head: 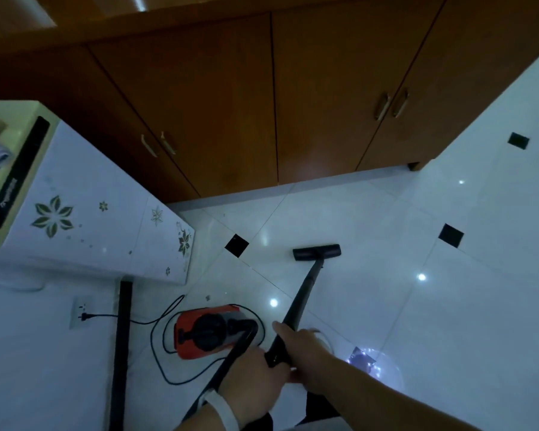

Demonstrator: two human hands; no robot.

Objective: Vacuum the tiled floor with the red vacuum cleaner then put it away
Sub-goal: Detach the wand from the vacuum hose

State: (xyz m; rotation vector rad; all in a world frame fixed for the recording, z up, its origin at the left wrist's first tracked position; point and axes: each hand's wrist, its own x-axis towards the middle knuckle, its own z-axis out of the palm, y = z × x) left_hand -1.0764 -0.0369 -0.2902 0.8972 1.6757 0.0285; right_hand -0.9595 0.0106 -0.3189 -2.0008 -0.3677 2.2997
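our right hand wrapped round black wand, left hand gripping its near end, floor head flat on tiled floor, red vacuum cleaner at left

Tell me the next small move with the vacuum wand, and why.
Probably push the floor head forward toward the cabinet. The left hand and right hand both grip the wand. The head lies flat on the tiled floor, with a strip of tile between it and the cabinet. The red vacuum cleaner has its cord plugged into the wall socket.
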